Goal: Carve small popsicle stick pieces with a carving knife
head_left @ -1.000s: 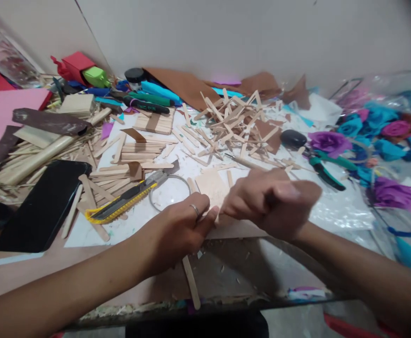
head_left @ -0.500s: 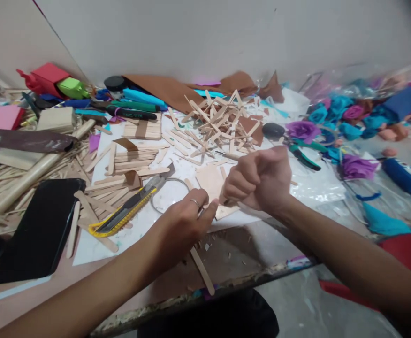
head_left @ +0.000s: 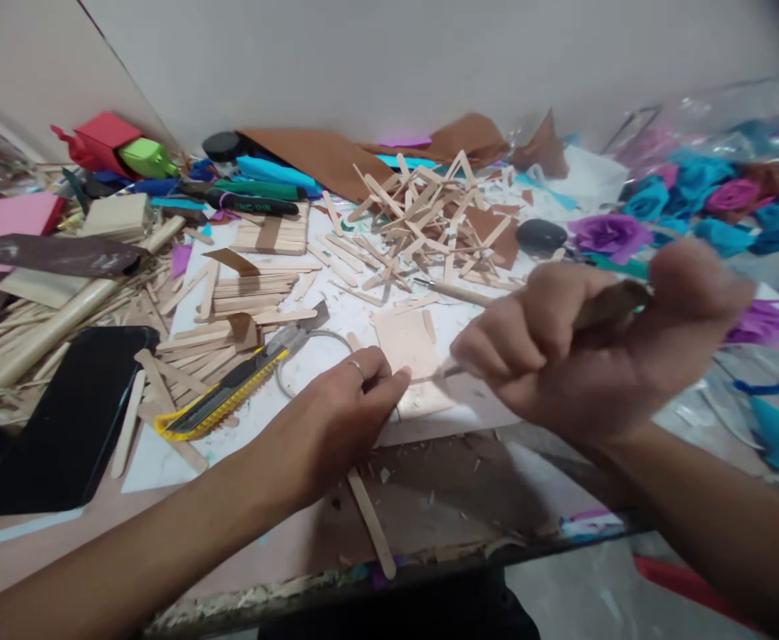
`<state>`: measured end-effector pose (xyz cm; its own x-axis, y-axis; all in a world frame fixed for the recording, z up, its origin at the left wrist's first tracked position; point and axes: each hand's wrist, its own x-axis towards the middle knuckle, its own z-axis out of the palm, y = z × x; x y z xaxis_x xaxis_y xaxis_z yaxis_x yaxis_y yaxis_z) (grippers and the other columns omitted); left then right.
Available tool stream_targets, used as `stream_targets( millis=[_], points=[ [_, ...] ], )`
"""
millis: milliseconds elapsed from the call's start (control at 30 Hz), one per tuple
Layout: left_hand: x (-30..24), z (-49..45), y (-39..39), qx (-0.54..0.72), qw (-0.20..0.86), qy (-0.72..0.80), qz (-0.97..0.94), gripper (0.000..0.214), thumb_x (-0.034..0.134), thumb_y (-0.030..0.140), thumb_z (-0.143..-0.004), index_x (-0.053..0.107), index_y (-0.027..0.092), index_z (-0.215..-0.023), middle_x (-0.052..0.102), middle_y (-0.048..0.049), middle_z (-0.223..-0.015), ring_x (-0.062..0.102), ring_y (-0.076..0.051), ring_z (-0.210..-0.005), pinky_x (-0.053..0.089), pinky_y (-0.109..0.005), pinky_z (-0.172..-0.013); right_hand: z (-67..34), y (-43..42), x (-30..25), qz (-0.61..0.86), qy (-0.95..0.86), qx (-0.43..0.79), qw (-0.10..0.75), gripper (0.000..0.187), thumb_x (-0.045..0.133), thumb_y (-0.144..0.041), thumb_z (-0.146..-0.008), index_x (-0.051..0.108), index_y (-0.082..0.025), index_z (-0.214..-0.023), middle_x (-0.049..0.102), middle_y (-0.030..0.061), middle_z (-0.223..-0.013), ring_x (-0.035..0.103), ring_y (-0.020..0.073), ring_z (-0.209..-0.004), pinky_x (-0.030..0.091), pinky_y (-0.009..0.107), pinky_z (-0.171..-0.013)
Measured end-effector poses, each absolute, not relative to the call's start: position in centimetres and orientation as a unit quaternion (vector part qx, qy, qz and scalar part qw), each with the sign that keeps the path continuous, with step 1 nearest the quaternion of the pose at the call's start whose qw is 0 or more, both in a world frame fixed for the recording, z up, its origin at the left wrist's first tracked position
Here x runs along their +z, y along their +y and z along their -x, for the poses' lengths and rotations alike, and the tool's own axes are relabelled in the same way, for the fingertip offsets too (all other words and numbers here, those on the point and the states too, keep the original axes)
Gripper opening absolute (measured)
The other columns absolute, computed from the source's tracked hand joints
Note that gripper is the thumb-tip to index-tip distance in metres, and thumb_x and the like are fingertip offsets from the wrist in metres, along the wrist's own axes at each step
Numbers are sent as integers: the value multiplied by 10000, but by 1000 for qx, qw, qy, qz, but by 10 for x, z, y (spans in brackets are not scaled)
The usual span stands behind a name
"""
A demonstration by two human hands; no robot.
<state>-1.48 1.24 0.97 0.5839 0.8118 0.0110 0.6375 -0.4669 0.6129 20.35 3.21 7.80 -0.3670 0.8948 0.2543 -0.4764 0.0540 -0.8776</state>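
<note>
My left hand (head_left: 333,420), with a ring on one finger, rests on the table with its fingers pinched together at the left edge of a small flat wooden square (head_left: 411,345). My right hand (head_left: 582,356) is raised above the table to the right, closed in a fist round a wooden-handled tool (head_left: 611,302). The tool's thin tip (head_left: 437,374) points left and almost meets my left fingertips over the square. The right hand is blurred by motion.
A yellow utility knife (head_left: 229,393) and a metal ring (head_left: 309,356) lie left of my hands, a black phone (head_left: 69,418) further left. A heap of craft sticks (head_left: 422,222) lies behind. Paper flowers (head_left: 609,233) crowd the right. One stick (head_left: 371,520) lies near the table's front edge (head_left: 429,560).
My right hand has lifted towards the camera and shifted right, its tool handle now showing. My left hand stays at the wooden square. The view has swung a little.
</note>
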Motion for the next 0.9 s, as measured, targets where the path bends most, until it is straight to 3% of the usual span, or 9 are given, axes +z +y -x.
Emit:
stream_targets(
  millis=[167, 333, 433, 600, 733, 900],
  points=[
    [7, 14, 14, 188, 216, 377, -881, 288, 433, 247, -1073, 646, 193, -1260, 625, -106, -1120, 602, -182, -893, 523, -318, -771, -213, 61, 63, 263, -585, 499, 582, 485, 672, -385, -897, 500, -214, -477, 313, -49, -446, 245, 95, -409, 176, 290, -432],
    [5, 13, 15, 224, 129, 322, -911, 309, 462, 154, -1072, 600, 155, -1349, 606, -98, -1086, 597, -157, -880, 527, -277, -764, -216, 66, 51, 272, -586, 501, 576, 433, 670, -245, -911, 529, -203, -504, 347, -40, -480, 299, 98, -447, 179, 294, -458],
    [4, 15, 15, 227, 116, 315, -914, 317, 487, 184, -1082, 588, 184, -1383, 591, -80, -1068, 585, -148, -856, 503, -259, -724, -218, 64, 58, 220, -569, 569, 551, 465, 670, -391, -940, 546, -209, -531, 318, -57, -466, 233, 87, -416, 195, 275, -431],
    [9, 18, 13, 202, 147, 308, -918, 287, 480, 206, -1088, 599, 198, -1349, 566, -73, -1054, 562, -158, -868, 496, -268, -725, -214, 58, 66, 140, -556, 661, 485, 691, 451, -733, -996, 445, -245, -507, 246, -62, -406, 210, 100, -361, 249, 284, -385],
    [11, 19, 13, 196, 130, 288, -928, 318, 486, 193, -1083, 565, 186, -1390, 559, -83, -1063, 565, -169, -897, 510, -280, -757, -199, 52, 61, 150, -507, 677, 512, 737, 474, -793, -961, 364, -253, -472, 215, -61, -401, 160, 99, -362, 186, 287, -369],
    [10, 19, 13, 197, 105, 281, -933, 306, 484, 206, -1087, 571, 165, -1377, 586, -85, -1050, 582, -162, -866, 507, -270, -733, -183, 47, 54, 173, -458, 663, 566, 714, 512, -748, -982, 451, -217, -508, 293, -46, -455, 219, 96, -385, 161, 266, -354]
  ],
)
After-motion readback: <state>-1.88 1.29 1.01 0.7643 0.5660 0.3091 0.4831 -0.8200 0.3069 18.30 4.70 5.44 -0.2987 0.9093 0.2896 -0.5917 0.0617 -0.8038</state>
